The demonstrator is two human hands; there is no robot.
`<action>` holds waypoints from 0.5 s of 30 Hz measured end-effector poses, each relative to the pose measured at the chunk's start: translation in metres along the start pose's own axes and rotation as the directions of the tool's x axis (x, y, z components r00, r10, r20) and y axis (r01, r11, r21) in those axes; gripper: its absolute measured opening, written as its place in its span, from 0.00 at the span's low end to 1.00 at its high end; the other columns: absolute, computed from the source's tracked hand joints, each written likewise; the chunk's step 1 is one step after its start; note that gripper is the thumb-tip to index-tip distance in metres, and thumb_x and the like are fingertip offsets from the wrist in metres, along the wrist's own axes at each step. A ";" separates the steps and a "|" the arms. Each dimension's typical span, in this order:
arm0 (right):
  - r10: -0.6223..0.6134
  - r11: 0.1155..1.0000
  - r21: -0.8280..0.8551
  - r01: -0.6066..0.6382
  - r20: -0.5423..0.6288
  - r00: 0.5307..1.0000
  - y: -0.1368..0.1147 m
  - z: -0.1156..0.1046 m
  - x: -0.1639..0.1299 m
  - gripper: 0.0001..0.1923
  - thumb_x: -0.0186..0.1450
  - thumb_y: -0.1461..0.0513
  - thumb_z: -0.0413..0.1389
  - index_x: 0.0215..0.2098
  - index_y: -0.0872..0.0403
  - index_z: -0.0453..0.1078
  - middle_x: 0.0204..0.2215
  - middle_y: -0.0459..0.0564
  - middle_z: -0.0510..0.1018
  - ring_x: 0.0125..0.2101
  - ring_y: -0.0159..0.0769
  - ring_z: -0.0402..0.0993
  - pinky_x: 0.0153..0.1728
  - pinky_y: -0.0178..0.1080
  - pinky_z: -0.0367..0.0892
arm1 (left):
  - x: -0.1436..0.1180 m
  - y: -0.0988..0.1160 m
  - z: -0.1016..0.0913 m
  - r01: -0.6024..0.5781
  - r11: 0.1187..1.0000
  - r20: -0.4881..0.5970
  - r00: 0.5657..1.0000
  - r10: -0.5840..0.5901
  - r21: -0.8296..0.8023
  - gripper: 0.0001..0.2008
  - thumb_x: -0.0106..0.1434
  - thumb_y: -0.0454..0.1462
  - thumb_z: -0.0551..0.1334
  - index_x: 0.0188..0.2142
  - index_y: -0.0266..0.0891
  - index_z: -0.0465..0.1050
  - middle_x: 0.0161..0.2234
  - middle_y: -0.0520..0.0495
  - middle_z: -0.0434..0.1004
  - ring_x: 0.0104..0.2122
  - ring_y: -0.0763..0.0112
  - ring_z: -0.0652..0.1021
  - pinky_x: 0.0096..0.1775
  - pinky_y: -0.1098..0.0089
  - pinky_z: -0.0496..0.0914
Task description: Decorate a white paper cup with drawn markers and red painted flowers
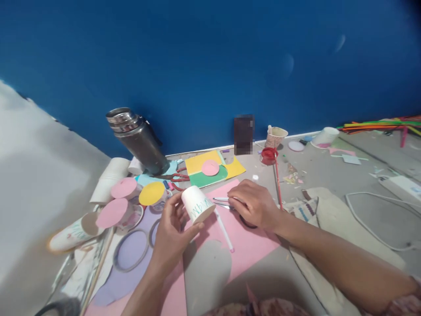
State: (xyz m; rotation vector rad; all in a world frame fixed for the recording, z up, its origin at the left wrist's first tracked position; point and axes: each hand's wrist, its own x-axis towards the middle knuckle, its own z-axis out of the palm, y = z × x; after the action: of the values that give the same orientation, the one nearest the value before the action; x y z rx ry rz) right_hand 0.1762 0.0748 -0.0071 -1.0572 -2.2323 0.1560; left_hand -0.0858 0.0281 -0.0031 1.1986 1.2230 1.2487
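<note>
My left hand [176, 232] is wrapped round a white paper cup [197, 204] with green lettering on its side, tilted with its base up. Close to the cup's right, the fingers of my right hand [253, 204] are pinched on a slim pale pen [221, 199], its dark tip pointing at the cup. Under that hand lie scissors [248, 223], their black handle partly hidden. A white pen [225, 232] with a pink end rests on a cut sheet of pink paper [253, 250] below.
Cups topped with pink [113, 213] and yellow discs [151, 193] stand at left, near a tape roll [115, 252] and a steel flask [140, 140]. Behind are coloured papers [207, 177] and red-handled pliers [179, 177]. A cloth bag [342, 237] and white cable [362, 224] lie right.
</note>
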 end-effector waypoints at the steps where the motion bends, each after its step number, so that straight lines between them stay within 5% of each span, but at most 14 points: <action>1: 0.009 1.000 0.016 -0.008 -0.030 1.000 -0.001 -0.003 0.001 0.12 0.77 0.61 0.53 0.39 0.50 0.77 0.34 0.50 0.87 0.38 0.40 0.78 0.42 0.41 0.71 | 0.000 0.000 0.000 -0.002 1.000 0.003 1.000 0.002 0.004 0.40 0.53 0.42 0.80 0.61 0.50 0.65 0.68 0.40 0.67 0.66 0.47 0.72 0.61 0.53 0.72; 6: 0.054 0.994 0.097 -0.043 -0.108 0.993 -0.003 -0.008 0.002 0.12 0.75 0.63 0.54 0.36 0.50 0.77 0.29 0.49 0.85 0.31 0.38 0.78 0.36 0.40 0.70 | -0.002 -0.001 0.004 -0.057 0.998 0.010 0.998 0.057 0.012 0.39 0.54 0.37 0.78 0.61 0.49 0.64 0.68 0.41 0.67 0.68 0.50 0.70 0.67 0.53 0.66; 15: 0.026 0.990 0.143 -0.015 -0.074 0.997 -0.001 -0.001 -0.002 0.11 0.74 0.63 0.56 0.36 0.50 0.79 0.27 0.48 0.84 0.27 0.36 0.76 0.32 0.39 0.66 | -0.007 0.005 0.006 -0.069 0.997 -0.003 0.998 0.069 0.021 0.39 0.52 0.34 0.77 0.61 0.48 0.66 0.66 0.40 0.69 0.66 0.50 0.73 0.65 0.54 0.69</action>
State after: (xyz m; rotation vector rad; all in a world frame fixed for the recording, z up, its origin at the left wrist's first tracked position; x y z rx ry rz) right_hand 0.1769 0.0731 -0.0069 -0.9926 -2.1099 0.2756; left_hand -0.0793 0.0215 0.0022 1.2632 1.2094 1.2919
